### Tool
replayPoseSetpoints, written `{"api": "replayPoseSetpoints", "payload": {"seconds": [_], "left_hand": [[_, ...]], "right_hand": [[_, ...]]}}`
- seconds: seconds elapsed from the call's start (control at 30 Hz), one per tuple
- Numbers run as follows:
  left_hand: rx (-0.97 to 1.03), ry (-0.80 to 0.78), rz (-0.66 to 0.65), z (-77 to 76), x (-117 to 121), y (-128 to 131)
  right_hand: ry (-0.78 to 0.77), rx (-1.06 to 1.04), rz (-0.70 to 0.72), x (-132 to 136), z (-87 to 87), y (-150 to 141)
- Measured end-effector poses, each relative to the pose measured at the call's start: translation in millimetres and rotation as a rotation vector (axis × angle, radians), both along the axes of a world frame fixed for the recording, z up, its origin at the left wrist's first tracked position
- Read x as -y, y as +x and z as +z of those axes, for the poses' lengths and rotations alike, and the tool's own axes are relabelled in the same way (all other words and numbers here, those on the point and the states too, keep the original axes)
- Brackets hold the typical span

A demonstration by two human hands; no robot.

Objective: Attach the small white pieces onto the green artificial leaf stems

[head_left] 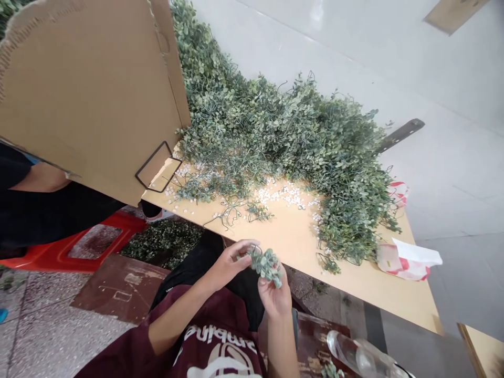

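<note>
A small sprig of artificial greenery (266, 264) is held between my two hands, just off the table's front edge. My left hand (230, 265) pinches its stem end from the left. From the right, my right hand (275, 294) closes its fingers around the leafy part. Beyond them on the wooden table (293, 239) lies a large heap of similar green sprigs (283, 126). Small white pieces (281, 194) are scattered in front of the heap. Some thin loose stems (232, 212) lie near the edge.
A large cardboard sheet (94, 89) stands at the left, beside a black wire frame (157, 165). Another person's arm (43, 177) shows behind it, above a red stool (74, 252). Red-and-white packaging (405, 262) lies right; a clear bottle (354, 352) is below.
</note>
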State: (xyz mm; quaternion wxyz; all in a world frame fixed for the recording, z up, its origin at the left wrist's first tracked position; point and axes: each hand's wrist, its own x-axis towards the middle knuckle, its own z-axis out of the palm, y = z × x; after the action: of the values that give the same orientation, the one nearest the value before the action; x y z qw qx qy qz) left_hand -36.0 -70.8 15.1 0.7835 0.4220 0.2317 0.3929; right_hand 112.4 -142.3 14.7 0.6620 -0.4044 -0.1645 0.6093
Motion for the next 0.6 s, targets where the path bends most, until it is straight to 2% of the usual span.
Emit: {"api": "replayPoseSetpoints", "payload": {"seconds": [0.1,0.23,0.37,0.5,0.6], "left_hand": [[-0.228,0.038,-0.129,-0.9,9,-4],[-0.467,0.193,-0.23,-3.2,12,-12],[-0.518,0.404,-0.292,0.9,6,-17],[-0.542,0.56,-0.324,14.8,0,-22],[-0.571,0.55,-0.342,24.2,-4,-28]], "right_hand": [[-0.03,-0.091,-0.103,27,-10.9,12],[0.095,-0.069,-0.316,52,-1.0,56],[0.229,0.06,-0.505,64,15.0,98],[0.173,0.203,-0.633,64,18.4,118],[0.131,0.342,-0.668,61,16.3,122]]}}
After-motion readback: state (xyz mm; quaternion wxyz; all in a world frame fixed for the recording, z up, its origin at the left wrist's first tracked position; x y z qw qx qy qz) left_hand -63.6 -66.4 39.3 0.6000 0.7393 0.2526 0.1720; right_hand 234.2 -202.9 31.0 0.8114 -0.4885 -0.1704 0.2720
